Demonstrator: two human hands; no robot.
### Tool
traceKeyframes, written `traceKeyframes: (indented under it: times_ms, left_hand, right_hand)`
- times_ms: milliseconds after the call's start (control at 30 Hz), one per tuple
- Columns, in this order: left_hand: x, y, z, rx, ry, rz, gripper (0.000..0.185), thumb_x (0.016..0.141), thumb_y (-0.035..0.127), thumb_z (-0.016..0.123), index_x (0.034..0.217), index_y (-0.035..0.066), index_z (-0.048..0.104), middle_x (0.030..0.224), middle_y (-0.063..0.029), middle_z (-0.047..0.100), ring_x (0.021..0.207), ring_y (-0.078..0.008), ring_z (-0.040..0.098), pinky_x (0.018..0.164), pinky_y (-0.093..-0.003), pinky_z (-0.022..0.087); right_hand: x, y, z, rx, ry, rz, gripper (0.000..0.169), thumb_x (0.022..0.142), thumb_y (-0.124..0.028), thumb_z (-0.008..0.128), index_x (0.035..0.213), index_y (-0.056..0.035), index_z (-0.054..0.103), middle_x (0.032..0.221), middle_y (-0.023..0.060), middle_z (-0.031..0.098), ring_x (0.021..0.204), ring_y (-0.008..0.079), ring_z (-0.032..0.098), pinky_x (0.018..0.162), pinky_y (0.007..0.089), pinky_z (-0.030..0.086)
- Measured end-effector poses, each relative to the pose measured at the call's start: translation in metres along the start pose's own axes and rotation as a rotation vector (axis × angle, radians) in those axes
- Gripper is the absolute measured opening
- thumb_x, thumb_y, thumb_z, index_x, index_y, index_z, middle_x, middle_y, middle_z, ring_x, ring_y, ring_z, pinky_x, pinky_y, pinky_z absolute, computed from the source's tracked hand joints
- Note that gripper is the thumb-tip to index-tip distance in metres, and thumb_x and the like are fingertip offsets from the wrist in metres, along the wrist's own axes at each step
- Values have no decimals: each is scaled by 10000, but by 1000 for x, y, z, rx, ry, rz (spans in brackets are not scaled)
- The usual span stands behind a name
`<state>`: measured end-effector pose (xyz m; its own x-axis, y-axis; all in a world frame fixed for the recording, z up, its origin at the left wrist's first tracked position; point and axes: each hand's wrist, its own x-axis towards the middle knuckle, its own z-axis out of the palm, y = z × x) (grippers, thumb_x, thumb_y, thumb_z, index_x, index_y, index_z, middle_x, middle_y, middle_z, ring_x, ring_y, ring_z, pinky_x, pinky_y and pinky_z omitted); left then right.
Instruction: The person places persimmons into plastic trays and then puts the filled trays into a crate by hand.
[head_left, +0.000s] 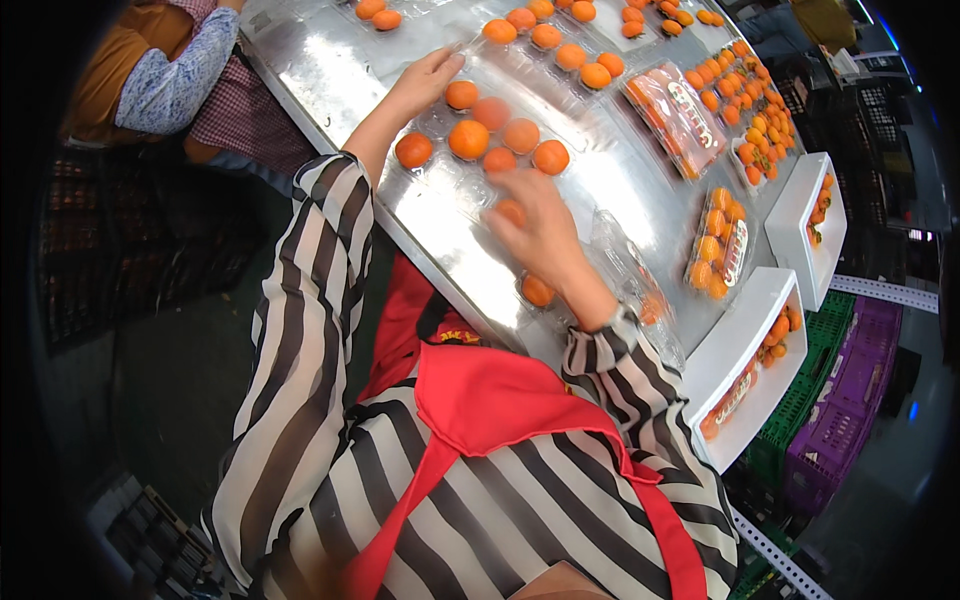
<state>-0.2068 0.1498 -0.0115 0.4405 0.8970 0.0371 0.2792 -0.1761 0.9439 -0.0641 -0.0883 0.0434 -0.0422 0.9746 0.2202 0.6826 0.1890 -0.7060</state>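
Observation:
My left hand (426, 81) is at the far left edge of a clear plastic tray, its fingers close together beside an orange round fruit (461, 94); whether it grips the tray is unclear. Several such fruits sit in and around the tray's hollows, one of them (414, 151) at the side nearer the table edge. Blurred, my right hand (538, 225) is over the near part of the tray, with an orange fruit (510, 212) between its thumb and fingers. Another fruit (537, 289) lies below that hand, by its wrist. Clear plastic packaging (626, 255) is right of the right forearm.
The metal table (330, 82) also bears a closed pack of fruit (716, 244), a larger wrapped pack (675, 120) and loose fruits. White foam boxes (750, 360) stand along its right side, near purple crates (844, 405). Another person's patterned sleeve (176, 82) is at the upper left.

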Motion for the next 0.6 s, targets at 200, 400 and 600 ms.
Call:
traceKeyframes:
  times_ms: [200,400,600]
  left_hand:
    - [18,-16,8,20,-3,-149,566,943,508,514,1198,10,600,1069,-141,660,992,-223,603,876,-337,466]
    - [19,-10,5,81,-53,-224,579,894,579,536,1083,39,625,892,-80,625,641,-161,556,525,-301,477]
    - [6,-12,-3,137,-113,-300,580,933,615,440,1141,99,602,966,-76,608,768,-153,555,650,-322,521]
  right_hand:
    - [-72,-29,-66,84,-261,194,409,818,-128,675,1205,-32,581,1154,176,581,1082,363,548,933,415,446]
    - [-97,-14,-123,-159,-10,230,557,817,-140,684,1344,-74,514,1270,181,558,1166,346,540,990,384,438]
    - [-83,41,-163,-40,357,409,586,846,-267,669,1378,-89,500,1317,149,556,1190,299,547,990,366,443]
